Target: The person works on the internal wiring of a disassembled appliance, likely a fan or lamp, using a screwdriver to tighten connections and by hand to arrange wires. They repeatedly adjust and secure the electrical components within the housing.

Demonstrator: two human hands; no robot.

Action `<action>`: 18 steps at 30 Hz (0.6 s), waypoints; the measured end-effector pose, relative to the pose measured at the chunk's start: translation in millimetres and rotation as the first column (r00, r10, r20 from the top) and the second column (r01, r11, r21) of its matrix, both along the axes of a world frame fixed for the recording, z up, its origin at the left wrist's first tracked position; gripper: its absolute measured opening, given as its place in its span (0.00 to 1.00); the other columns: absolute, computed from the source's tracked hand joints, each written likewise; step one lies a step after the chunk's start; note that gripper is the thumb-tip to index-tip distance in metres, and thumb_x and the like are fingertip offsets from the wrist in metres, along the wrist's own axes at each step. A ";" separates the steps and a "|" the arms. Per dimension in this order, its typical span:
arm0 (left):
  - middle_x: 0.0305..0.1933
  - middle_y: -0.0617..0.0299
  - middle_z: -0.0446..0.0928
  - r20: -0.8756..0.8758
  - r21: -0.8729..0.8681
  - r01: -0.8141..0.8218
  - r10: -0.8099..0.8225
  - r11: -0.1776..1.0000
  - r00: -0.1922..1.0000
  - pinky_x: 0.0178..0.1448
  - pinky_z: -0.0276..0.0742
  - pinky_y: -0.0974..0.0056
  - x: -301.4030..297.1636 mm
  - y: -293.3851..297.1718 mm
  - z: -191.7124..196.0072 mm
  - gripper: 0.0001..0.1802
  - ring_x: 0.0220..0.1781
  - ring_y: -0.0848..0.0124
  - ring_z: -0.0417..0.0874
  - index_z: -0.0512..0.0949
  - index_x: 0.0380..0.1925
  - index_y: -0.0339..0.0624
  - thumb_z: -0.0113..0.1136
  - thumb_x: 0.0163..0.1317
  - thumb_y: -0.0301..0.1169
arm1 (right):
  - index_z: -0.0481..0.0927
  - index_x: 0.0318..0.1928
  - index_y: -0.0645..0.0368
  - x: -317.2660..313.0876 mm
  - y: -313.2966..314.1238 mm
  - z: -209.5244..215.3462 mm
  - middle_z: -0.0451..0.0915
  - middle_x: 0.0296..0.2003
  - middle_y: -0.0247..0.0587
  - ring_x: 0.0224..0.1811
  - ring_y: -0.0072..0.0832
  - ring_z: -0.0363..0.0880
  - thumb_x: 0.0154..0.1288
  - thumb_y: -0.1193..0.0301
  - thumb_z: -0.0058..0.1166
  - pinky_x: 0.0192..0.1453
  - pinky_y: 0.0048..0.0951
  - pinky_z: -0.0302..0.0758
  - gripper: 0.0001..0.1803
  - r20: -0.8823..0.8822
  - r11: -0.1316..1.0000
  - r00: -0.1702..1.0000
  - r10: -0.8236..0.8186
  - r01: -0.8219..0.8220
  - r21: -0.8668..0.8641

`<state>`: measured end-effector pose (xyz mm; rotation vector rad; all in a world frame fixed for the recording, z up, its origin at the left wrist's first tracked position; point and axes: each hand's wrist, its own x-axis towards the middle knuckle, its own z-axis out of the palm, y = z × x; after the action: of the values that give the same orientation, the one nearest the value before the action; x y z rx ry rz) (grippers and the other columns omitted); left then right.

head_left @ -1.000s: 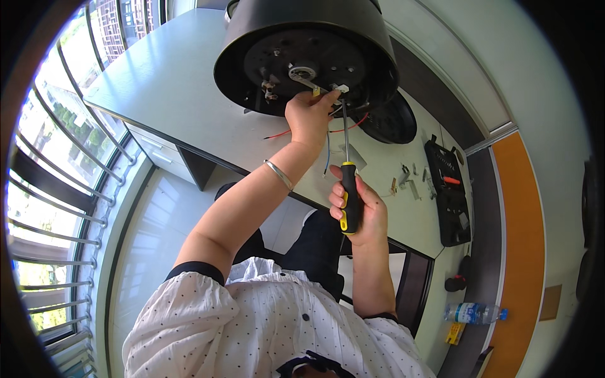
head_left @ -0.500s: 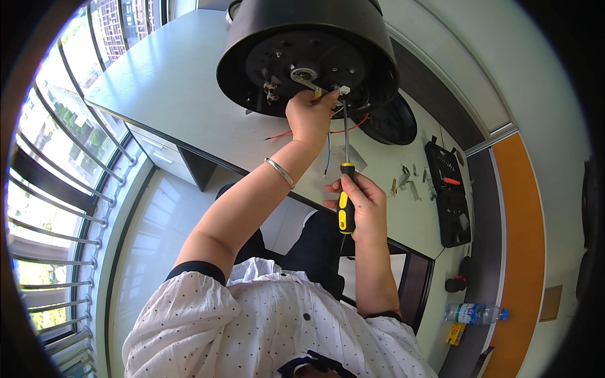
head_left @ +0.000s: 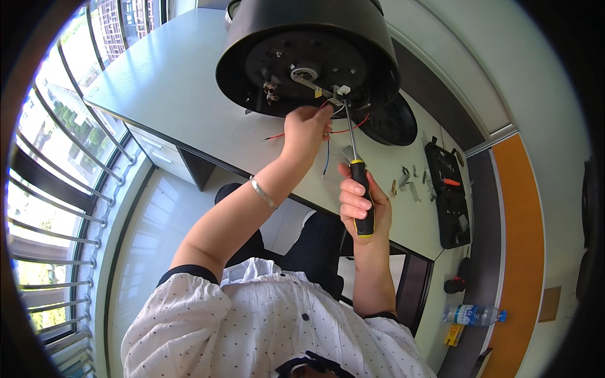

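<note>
In the head view, a pale grey counter (head_left: 183,94) runs from the upper left toward the right, and its edges bend near the rim of the picture. On it stands a big black round appliance (head_left: 309,47), tipped so that its flat underside faces the camera. On this underside there are a metal hub, small screws and a white terminal block (head_left: 342,91). Red, blue and white wires (head_left: 343,129) hang from the block down over the counter.

The left hand (head_left: 307,129) reaches up to the lower edge of the appliance; its grip is narrow, the fingers pinched on the wires just under the block. A thin bracelet sits on this wrist. The right hand (head_left: 360,201) has its grip closed fully around the black and yellow handle of a screwdriver (head_left: 357,170). The metal shaft points up and its tip is at the white block.

Behind the appliance a black round lid (head_left: 394,123) lies flat on the counter. Further right are some small metal parts (head_left: 406,179) and an open black tool case (head_left: 450,195) with bits.

On the left, tall windows with metal railing (head_left: 57,208) show trees outside. The floor (head_left: 145,239) under the counter is light and shiny. At the lower right, a plastic water bottle (head_left: 474,314) lies beside an orange wall panel (head_left: 520,252).
</note>
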<state>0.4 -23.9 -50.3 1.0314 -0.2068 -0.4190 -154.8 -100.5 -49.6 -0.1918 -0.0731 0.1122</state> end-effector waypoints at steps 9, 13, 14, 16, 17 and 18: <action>0.40 0.48 0.78 0.000 -0.321 0.552 -0.583 0.770 0.813 0.37 0.77 0.66 -17.5 13.2 5.8 0.17 0.43 0.60 0.81 0.71 0.47 0.26 0.48 0.67 0.31 | 0.57 0.60 0.76 3.2 7.3 -4.3 0.67 0.32 0.42 0.25 0.25 0.66 0.71 0.66 0.36 0.26 0.25 0.71 0.26 0.060 0.975 0.998 0.037 -0.049 0.217; 0.39 0.48 0.78 -0.126 -0.322 0.487 -0.546 0.812 0.828 0.41 0.78 0.64 -22.2 9.9 9.4 0.14 0.42 0.60 0.81 0.72 0.42 0.27 0.49 0.66 0.30 | 0.59 0.59 0.75 -0.9 7.2 2.8 0.69 0.35 0.43 0.28 0.28 0.70 0.71 0.63 0.37 0.24 0.23 0.74 0.27 -0.107 0.984 0.985 -0.132 0.117 -0.138; 0.39 0.48 0.78 -0.155 -0.312 0.467 -0.529 0.828 0.834 0.42 0.78 0.63 -23.3 11.1 10.2 0.13 0.41 0.61 0.81 0.73 0.41 0.27 0.50 0.66 0.30 | 0.60 0.59 0.73 -2.6 10.2 5.7 0.69 0.36 0.42 0.29 0.27 0.71 0.69 0.63 0.41 0.24 0.22 0.75 0.27 -0.139 0.914 0.965 -0.224 0.158 -0.374; 0.39 0.48 0.78 -0.197 -0.342 0.430 -0.512 0.835 0.836 0.45 0.78 0.62 -21.8 7.9 1.8 0.13 0.41 0.61 0.81 0.73 0.39 0.27 0.51 0.64 0.30 | 0.61 0.59 0.70 -8.6 18.8 13.0 0.70 0.38 0.41 0.31 0.26 0.73 0.65 0.63 0.48 0.23 0.20 0.76 0.28 -0.129 0.615 0.903 -0.409 0.168 -0.771; 0.38 0.48 0.78 -0.217 -0.357 0.416 -0.508 0.836 0.834 0.46 0.78 0.61 -21.5 6.7 0.5 0.12 0.41 0.61 0.81 0.73 0.39 0.28 0.52 0.64 0.30 | 0.61 0.59 0.69 -11.5 24.5 14.2 0.70 0.38 0.40 0.31 0.24 0.74 0.63 0.65 0.51 0.24 0.20 0.77 0.29 -0.054 0.445 0.878 -0.476 0.187 -0.876; 0.38 0.47 0.78 -0.226 -0.354 0.399 -0.491 0.846 0.841 0.46 0.78 0.61 -21.8 6.4 -0.2 0.12 0.41 0.60 0.81 0.73 0.39 0.27 0.54 0.63 0.29 | 0.61 0.60 0.67 -14.0 32.2 13.9 0.70 0.39 0.39 0.32 0.23 0.74 0.60 0.67 0.55 0.24 0.20 0.78 0.31 0.032 0.257 0.851 -0.525 0.195 -0.947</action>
<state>-21.5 -17.5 -50.5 0.6006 -0.2233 -0.9466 -168.8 -68.3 -35.8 -1.3938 0.3745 -0.3317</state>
